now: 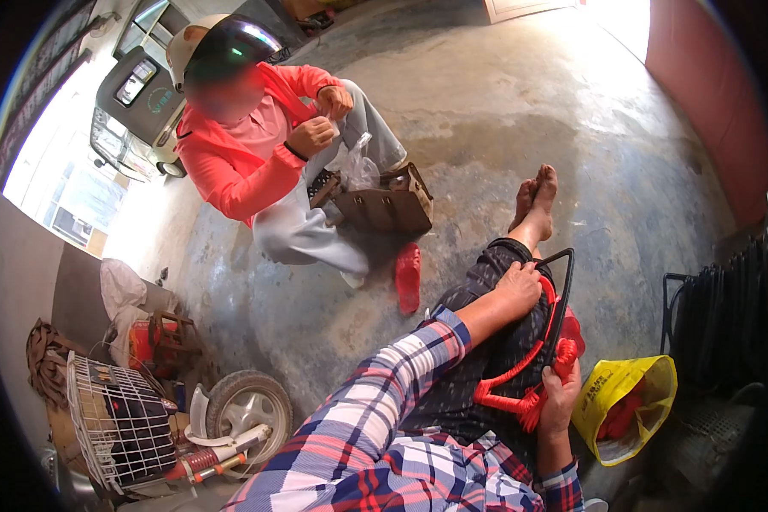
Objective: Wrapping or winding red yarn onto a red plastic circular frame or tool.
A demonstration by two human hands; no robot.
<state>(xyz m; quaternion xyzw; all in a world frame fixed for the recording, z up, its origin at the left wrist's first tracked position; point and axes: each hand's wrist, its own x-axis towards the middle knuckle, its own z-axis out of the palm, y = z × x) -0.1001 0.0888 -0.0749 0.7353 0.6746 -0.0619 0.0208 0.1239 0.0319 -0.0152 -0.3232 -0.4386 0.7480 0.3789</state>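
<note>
A black angular frame (pixel 561 314) rests over my dark-trousered lap, with one stretch of it bound in red cord (pixel 505 380). My left hand (pixel 519 288) is closed at the frame's far part, its fingertips curled around the bar. Nearer to me, my right hand (pixel 561 399) grips a bunched red cord skein (pixel 565 352) beside the bar. Loose red strands hang below the frame next to this hand. More red material, partly hidden by the frame, lies past my right hand.
Right of my legs stands a yellow bag (pixel 602 401) with red material inside; black frames (pixel 725 316) crowd the far right. Ahead, a seated person (pixel 239 162) in a helmet works over a brown bag (pixel 384 209). A red slipper (pixel 408 277) lies on the floor. A wheel (pixel 249 414) and wire basket (pixel 124 427) are left.
</note>
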